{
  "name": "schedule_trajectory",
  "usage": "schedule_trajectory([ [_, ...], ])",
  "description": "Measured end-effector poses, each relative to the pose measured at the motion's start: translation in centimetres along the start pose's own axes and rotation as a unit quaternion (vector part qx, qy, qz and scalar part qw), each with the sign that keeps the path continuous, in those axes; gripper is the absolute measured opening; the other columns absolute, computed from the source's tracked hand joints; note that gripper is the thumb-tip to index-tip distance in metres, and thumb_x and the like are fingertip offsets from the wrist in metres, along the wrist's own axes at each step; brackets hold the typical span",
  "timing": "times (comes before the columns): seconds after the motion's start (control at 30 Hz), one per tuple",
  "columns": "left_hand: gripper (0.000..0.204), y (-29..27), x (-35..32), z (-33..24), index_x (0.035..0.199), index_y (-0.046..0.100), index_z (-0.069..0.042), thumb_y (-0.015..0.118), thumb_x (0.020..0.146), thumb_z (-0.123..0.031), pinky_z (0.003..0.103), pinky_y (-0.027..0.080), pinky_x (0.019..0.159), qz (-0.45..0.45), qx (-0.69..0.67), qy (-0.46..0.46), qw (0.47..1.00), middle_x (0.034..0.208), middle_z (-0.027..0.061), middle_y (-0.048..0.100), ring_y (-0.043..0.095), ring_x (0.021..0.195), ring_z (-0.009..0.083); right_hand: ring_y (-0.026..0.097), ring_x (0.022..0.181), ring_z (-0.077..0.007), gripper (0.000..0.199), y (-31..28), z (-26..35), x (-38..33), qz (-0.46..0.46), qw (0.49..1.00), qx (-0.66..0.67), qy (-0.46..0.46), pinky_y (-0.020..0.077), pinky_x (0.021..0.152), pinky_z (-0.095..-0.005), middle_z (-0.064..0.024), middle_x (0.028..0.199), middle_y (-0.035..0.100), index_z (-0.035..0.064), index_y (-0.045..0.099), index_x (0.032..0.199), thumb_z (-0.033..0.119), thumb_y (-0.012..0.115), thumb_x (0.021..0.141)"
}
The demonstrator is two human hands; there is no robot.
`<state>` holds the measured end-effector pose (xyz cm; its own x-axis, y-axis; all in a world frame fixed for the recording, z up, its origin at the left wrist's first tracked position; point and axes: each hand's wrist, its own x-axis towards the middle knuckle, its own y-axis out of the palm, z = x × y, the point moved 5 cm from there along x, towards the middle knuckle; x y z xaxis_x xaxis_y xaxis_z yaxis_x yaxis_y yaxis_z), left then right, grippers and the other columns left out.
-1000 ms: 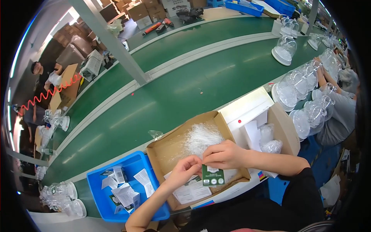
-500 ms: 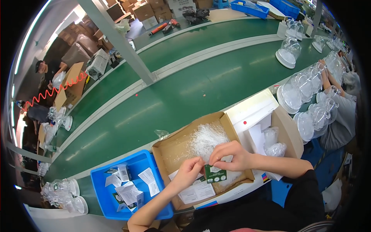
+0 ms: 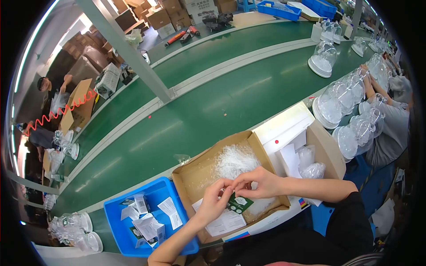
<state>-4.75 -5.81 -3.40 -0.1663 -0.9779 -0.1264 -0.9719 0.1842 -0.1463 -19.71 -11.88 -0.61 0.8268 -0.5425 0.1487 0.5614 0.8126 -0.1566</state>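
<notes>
Over the cardboard tray, my two hands meet fingertip to fingertip. A small green printed card hangs tilted just below the fingers, its upper corner at my right hand. My right thumb and forefinger are closed on that corner. My left hand is closed in a pinch against the right fingertips; what lies between its fingers is too small to make out. Behind the hands, a loose heap of thin white plastic strands fills part of the tray. White printed leaflets lie in the tray below my left hand.
A blue bin with folded leaflets and green cards stands left of the tray. To the right, an open carton holds clear plastic bags. Clear domes on white bases line the green conveyor. Other people work at right and far left.
The green card has turned from nearly upright to tilted. My hands have drawn together and shifted slightly left. The view has moved a little.
</notes>
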Motion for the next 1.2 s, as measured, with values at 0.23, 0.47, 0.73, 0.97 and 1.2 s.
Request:
schedule_trajectory([
  [0.23,0.014,-0.3,-0.5,-0.3,0.107,0.057,0.0,0.05,0.1,-0.01,0.025,0.05,0.072,-0.019,-0.01,-0.018,1.0,0.092,0.0059,0.063,0.059,0.086,0.0089,0.067,0.073,-0.0128,0.013,-0.3,-0.3,-0.4,-0.064,0.997,-0.01,-0.031,0.0513,0.061,-0.0251,-0.0046,0.083,0.072,0.0051,0.07,0.101,0.009,0.065,0.089],
  [0.47,0.01,-0.5,-0.2,0.2,0.105,0.057,-0.002,0.053,0.098,-0.009,0.023,0.049,0.069,-0.048,-0.029,0.012,0.998,0.09,0.0043,0.063,0.059,0.081,0.0077,0.063,0.066,-0.0111,0.01,-0.5,-0.4,-0.1,-0.069,0.996,-0.058,-0.028,0.0493,0.058,-0.0246,-0.0041,0.084,0.071,0.004,0.071,0.092,0.007,0.073,0.083],
  [0.73,0.008,-0.3,0.3,-0.7,0.1,0.056,0.001,0.059,0.093,-0.002,0.022,0.051,0.071,0.028,0.024,-0.017,0.999,0.092,0.0035,0.062,0.062,0.084,0.0088,0.062,0.071,-0.006,0.027,-0.9,-1.1,0.2,-0.112,0.985,0.113,0.07,0.0479,0.059,-0.0214,-0.0025,0.082,0.071,0.0033,0.061,0.112,0.009,0.07,0.086],
  [0.97,0.012,-0.3,0.0,-0.9,0.101,0.056,0.002,0.061,0.09,0.003,0.023,0.052,0.069,-0.011,-0.072,-0.031,0.997,0.097,0.0055,0.062,0.061,0.089,0.01,0.065,0.076,-0.0101,0.016,-0.8,-1.6,0.0,-0.089,0.99,0.108,0.034,0.0529,0.069,-0.0234,-0.0083,0.089,0.07,-0.0032,0.064,0.108,0.002,0.059,0.094],
  [1.2,0.016,-0.2,-0.1,-0.4,0.106,0.055,0.002,0.061,0.092,0.001,0.022,0.051,0.066,0.039,-0.097,-0.046,0.993,0.09,0.0045,0.061,0.061,0.08,0.0094,0.062,0.078,-0.0103,0.023,-1.1,-1.9,0.1,-0.112,0.98,0.157,0.056,0.0515,0.074,-0.0246,-0.0071,0.091,0.066,-0.001,0.063,0.117,0.006,0.054,0.097],
])
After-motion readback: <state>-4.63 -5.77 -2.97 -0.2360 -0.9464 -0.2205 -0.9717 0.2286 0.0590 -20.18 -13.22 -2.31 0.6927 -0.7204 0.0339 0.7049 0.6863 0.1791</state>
